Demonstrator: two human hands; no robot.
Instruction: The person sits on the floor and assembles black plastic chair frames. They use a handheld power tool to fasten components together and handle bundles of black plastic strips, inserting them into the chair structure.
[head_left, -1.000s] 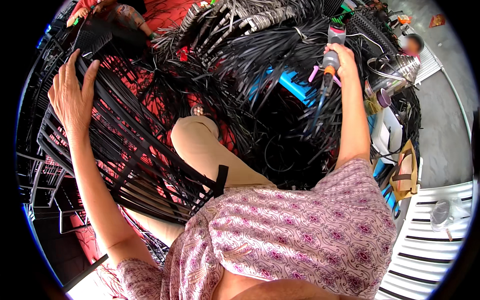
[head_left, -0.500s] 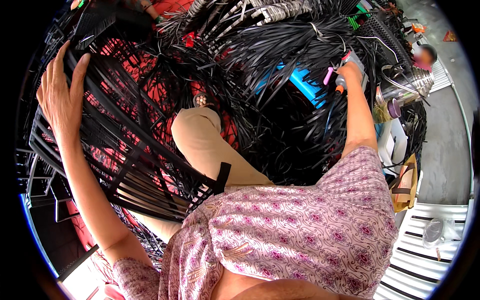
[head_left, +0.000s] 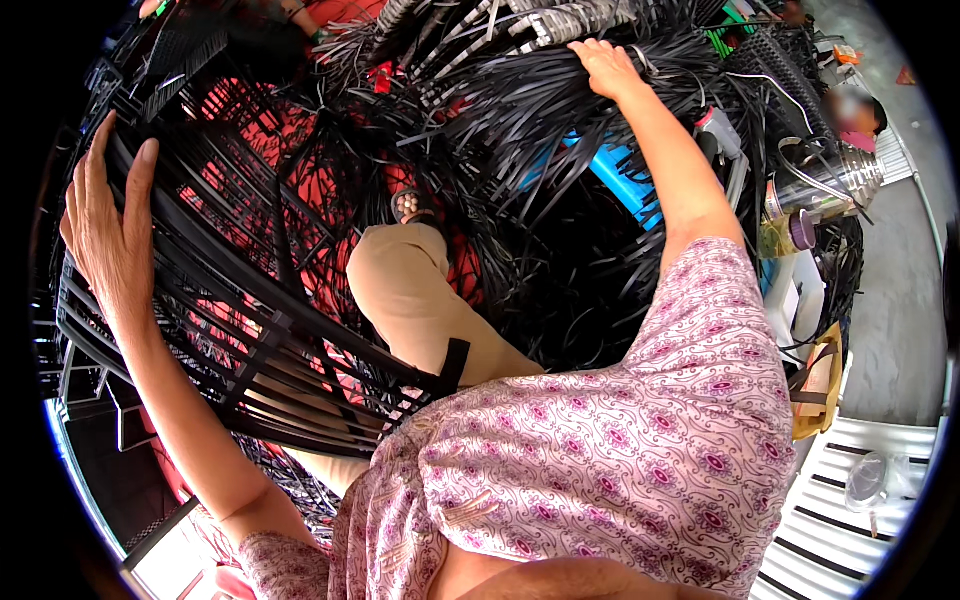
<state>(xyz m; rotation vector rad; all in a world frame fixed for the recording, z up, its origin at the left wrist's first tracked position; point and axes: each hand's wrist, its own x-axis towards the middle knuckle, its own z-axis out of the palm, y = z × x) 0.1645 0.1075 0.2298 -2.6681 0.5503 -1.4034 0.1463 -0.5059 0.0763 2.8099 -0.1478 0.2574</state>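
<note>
My left hand (head_left: 108, 240) lies against the curved outer rim of a black woven-strip frame (head_left: 290, 315), thumb and fingers spread apart. This frame of slats and crossbars leans over my left leg. Farther off to the right, my right hand (head_left: 610, 72) reaches onto a large bundle of flat black strips (head_left: 530, 110). Its fingers are stretched out over the bundle near the tie, and no strip is visibly gripped. Right of my right forearm stands a grey and red hand tool (head_left: 722, 132), partly hidden among the strips; its exact kind is unclear.
A blue object (head_left: 622, 180) lies under the strips. At right are a jar with a purple lid (head_left: 800, 230), a shiny metal container (head_left: 835, 180) and a yellow bag (head_left: 820, 385). Another person (head_left: 858, 115) is at far right. A white slatted bench (head_left: 830, 510) stands beside me.
My right hand has let go of the grey and red tool and moved left and away from me, onto the strip bundle. The left hand stays on the frame's rim.
</note>
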